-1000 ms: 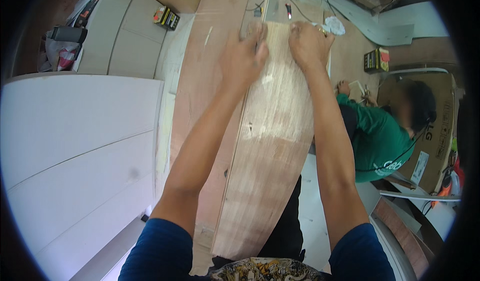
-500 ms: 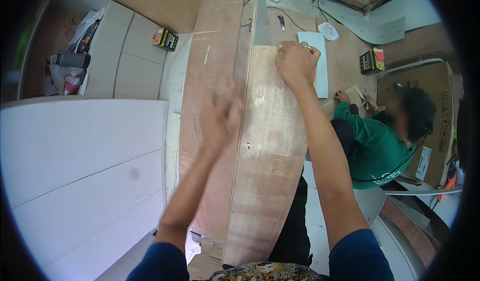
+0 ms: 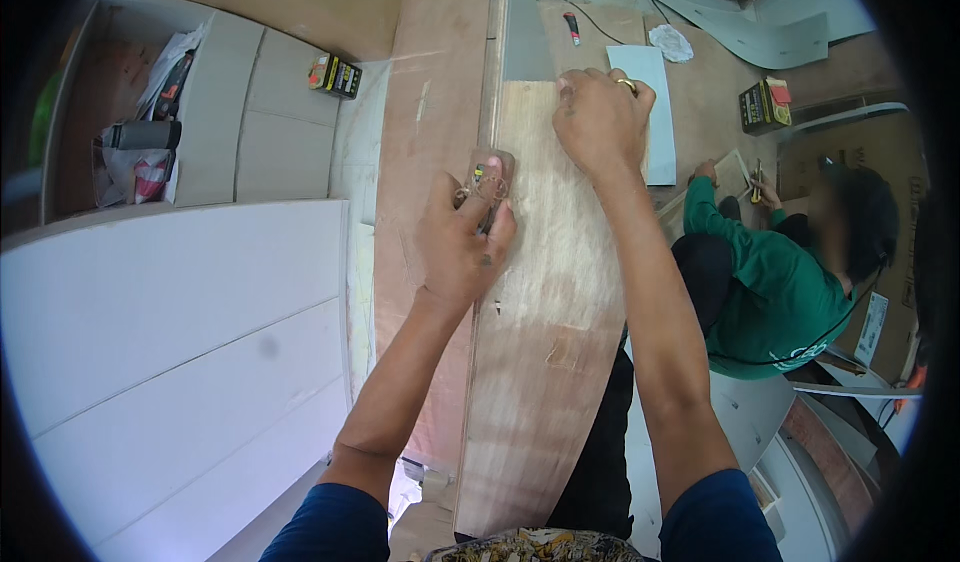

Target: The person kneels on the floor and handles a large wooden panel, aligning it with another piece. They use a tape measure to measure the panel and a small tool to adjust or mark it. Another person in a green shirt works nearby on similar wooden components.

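Observation:
A plywood board (image 3: pixel 540 362) stretches away from my body, its pale far part worn lighter than its near part. My left hand (image 3: pixel 462 237) closes around a small hand plane (image 3: pixel 490 169), which rests on the board's left edge. Thin curled shavings sit on top of the plane. At the board's far right corner my right hand (image 3: pixel 605 127) is bent over the edge, gripping it; a ring shows on one finger. The fingertips on the underside are hidden.
A reddish plywood sheet (image 3: pixel 425 142) lies left of the board. White drawer fronts (image 3: pixel 200 312) stand at left, with a small box (image 3: pixel 335 76) behind. A co-worker in a green top (image 3: pixel 765 302) crouches at right. A utility knife (image 3: pixel 571 29) and white strip (image 3: pixel 655 112) lie beyond.
My left hand, blurred earlier, now shows clearly with the hand plane on the board's left edge. My right hand stays on the far corner. The whole view has shifted slightly.

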A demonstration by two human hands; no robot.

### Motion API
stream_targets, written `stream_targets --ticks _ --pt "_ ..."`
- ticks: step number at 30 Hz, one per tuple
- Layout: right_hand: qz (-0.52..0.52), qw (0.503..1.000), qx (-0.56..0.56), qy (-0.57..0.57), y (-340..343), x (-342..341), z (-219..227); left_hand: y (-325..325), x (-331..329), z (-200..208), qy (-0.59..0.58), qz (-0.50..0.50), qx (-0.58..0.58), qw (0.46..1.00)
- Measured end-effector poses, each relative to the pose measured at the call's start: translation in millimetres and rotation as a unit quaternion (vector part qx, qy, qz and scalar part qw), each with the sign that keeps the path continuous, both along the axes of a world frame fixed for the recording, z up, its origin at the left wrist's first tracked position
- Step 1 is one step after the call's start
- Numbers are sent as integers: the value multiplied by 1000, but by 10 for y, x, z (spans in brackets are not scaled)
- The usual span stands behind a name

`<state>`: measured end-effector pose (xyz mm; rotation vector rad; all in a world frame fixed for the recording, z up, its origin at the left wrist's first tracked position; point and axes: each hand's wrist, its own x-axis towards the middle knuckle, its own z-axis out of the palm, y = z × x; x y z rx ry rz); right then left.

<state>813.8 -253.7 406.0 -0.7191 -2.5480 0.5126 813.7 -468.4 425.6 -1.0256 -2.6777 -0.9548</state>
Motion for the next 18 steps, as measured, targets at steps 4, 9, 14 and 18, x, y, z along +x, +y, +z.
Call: stream_targets --ticks 4,9,14,18 --pt "-2 1000 0 3 -22 33 -54 453 -349 10 -9 27 -23 999" --pt "8 1000 -17 -23 -23 60 -6 1052 -1098 -140 104 21 -3 994" --pt "14 1000 -18 -2 10 68 28 1472 -1575 -12 58 39 -46 997" --pt "13 999 -7 -39 -40 30 55 1279 -1724 -11 -261 121 352 891"
